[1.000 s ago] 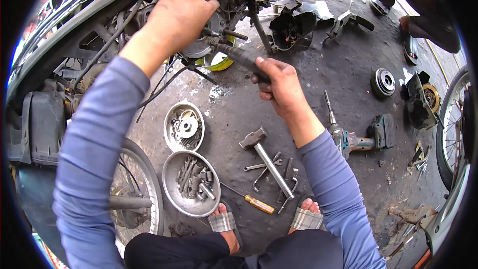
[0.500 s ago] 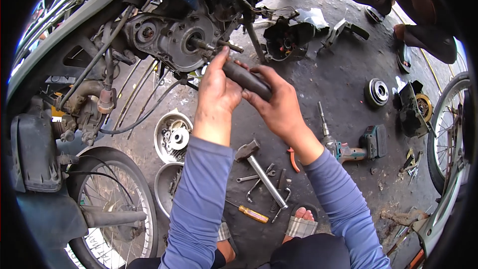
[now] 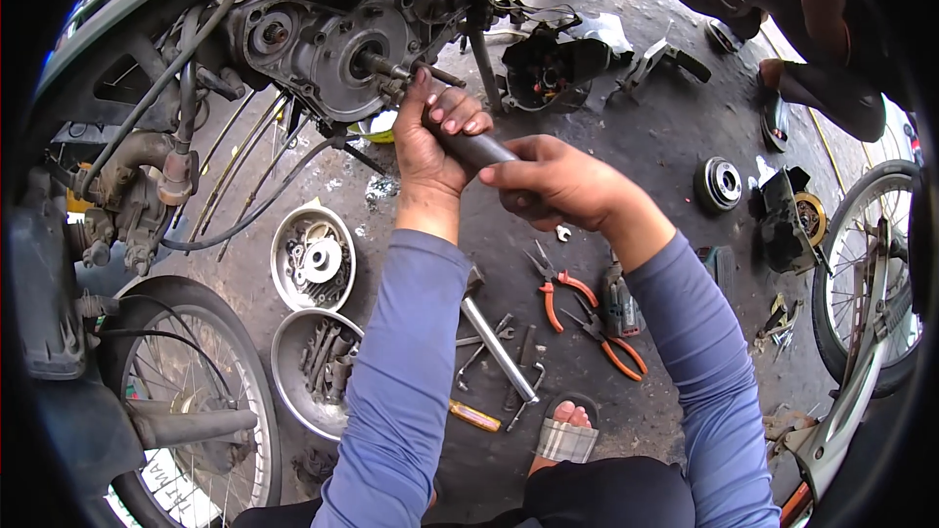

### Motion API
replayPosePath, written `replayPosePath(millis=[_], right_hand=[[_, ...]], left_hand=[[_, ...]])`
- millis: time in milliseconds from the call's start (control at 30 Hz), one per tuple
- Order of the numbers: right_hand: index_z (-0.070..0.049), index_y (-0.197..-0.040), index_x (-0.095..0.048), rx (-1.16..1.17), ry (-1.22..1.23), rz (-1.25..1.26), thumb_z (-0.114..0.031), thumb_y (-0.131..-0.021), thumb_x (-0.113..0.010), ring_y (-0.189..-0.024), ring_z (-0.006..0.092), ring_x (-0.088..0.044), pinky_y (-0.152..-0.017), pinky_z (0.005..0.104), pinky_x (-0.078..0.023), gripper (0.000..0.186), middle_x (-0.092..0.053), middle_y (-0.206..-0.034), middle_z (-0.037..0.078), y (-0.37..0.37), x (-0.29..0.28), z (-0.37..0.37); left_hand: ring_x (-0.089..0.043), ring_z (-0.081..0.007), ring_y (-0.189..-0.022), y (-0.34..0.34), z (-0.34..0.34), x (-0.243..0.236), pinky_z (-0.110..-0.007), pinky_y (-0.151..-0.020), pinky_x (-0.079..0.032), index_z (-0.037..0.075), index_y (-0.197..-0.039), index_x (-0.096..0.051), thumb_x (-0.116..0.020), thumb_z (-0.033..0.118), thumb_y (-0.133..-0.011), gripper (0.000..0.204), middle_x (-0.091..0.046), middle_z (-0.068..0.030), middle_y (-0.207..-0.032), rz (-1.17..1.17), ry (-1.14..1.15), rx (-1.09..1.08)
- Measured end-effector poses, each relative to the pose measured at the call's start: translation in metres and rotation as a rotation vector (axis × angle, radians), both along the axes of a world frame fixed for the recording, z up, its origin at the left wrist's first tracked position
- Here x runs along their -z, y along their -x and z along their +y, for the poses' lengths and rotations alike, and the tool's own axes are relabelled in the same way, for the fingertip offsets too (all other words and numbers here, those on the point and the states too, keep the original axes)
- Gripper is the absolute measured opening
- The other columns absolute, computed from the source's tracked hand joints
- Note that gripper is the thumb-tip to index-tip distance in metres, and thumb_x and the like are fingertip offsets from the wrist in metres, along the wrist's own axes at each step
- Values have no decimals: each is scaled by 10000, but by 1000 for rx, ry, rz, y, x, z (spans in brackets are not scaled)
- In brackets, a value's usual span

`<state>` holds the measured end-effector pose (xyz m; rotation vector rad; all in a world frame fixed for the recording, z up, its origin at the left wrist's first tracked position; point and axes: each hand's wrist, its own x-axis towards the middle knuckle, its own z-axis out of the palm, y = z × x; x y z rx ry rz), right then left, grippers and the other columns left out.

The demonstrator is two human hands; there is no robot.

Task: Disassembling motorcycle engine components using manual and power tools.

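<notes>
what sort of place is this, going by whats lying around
Probably a motorbike repair spot: there's an opened-up engine, a hammer on the dark ground, and a metal bowl full of loose metal pieces.

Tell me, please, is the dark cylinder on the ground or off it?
Off the ground: the left hand and right hand hold the dark cylinder up beside the engine.

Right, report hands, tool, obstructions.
Left hand, right hand: both gripping dark cylindrical tool. Tool angled toward engine casing. Pliers on ground, apparently not obstructing.
</notes>
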<state>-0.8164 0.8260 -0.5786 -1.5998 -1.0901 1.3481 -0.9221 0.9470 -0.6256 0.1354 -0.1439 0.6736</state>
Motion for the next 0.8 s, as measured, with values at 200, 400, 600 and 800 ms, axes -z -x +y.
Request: replayPosePath(millis=[200, 400, 600, 800], right_hand=[[24, -1002, -542, 212, -509, -777, -212, -759, -728, -798, 423, -624, -710, 440, -492, 386, -630, -808, 213, 15, 39, -27], [-16, -1091, -554, 137, 96, 418, -315, -938, -622, -644, 99, -570, -567, 285, -471, 342, -578, -750, 14, 24, 66, -126], [-34, -968, -564, 407, 140, 512, -194, -993, -520, -568, 81, -540, -509, 255, -451, 168, -557, -688, -8, 39, 99, -266], [-25, -824, -549, 641, 581, 290, -211, -967, -566, -555, 89, -550, -506, 286, -444, 236, -576, -618, 19, 56, 97, -344]], left_hand=[[-489, -166, -631, 6, -15, -14, -396, -639, -450, 110, -922, -487, -480, 359, -1000, 261, -450, 1, -669, 800, 60, -617], [-620, -190, -899, 37, -146, 17, -341, -814, -487, 9, -979, -608, -409, 383, -1022, 426, -670, -118, -961, 1018, -652, -378], [-659, -172, -774, 22, -262, 62, -319, -688, -526, -4, -996, -637, -438, 363, -1025, 419, -678, -97, -820, 1017, -715, 173], [-665, -245, -847, -2, -275, 77, -387, -819, -527, 55, -805, -517, -472, 438, -993, 429, -622, -87, -743, 1172, -64, 174]])
